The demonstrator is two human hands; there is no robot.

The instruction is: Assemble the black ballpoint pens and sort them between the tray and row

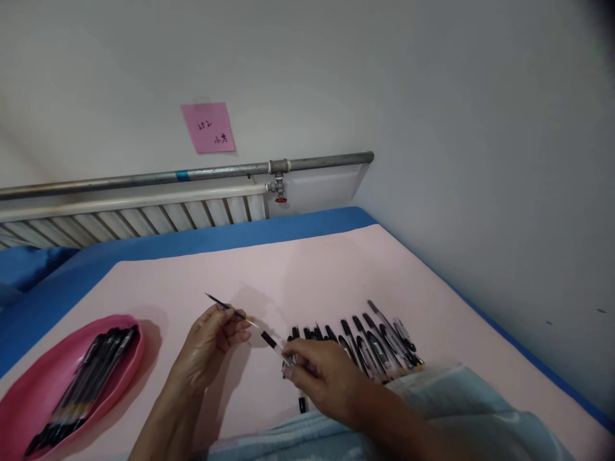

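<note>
Between its thumb and fingers, my left hand (214, 339) pinches a thin pen refill (221, 303), its dark tip pointing up and left and its clear end toward the other hand. My right hand (327, 374) is closed around a clear pen barrel (279, 350) with a black grip section. The refill's clear end and the barrel's black end face each other with a small gap. Right beside and partly behind my right hand lie several pen parts and caps (375, 346) in a rough row.
A pink bowl (137, 358) at the left holds several dark pens (91, 378). The table has a pale pink mat (216, 272) over a blue cover (230, 237). Behind it are a radiator (182, 214), a pipe with a valve (280, 186) and a wall on the right.
</note>
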